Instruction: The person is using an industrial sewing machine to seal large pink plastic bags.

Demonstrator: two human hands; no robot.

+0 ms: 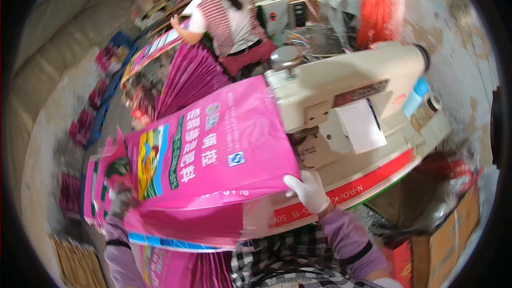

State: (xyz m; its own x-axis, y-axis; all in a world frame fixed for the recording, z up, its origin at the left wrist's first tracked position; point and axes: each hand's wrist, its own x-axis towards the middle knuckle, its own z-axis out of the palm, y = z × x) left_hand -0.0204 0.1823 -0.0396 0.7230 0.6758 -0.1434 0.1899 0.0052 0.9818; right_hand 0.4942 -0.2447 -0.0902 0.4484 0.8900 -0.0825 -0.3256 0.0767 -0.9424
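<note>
Now gripping the pink woven bag [213, 144], long axis slanting from the gloved left hand [121, 198] at its lower-left edge toward the sewing machine [341, 96], right hand [309, 191] nearer the machine, white-gloved fingers closed on the bag's right corner.

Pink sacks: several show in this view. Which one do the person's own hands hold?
The printed pink sack spread flat before the sewing machine, gripped by the left hand and right hand; the others lie stacked behind.
</note>
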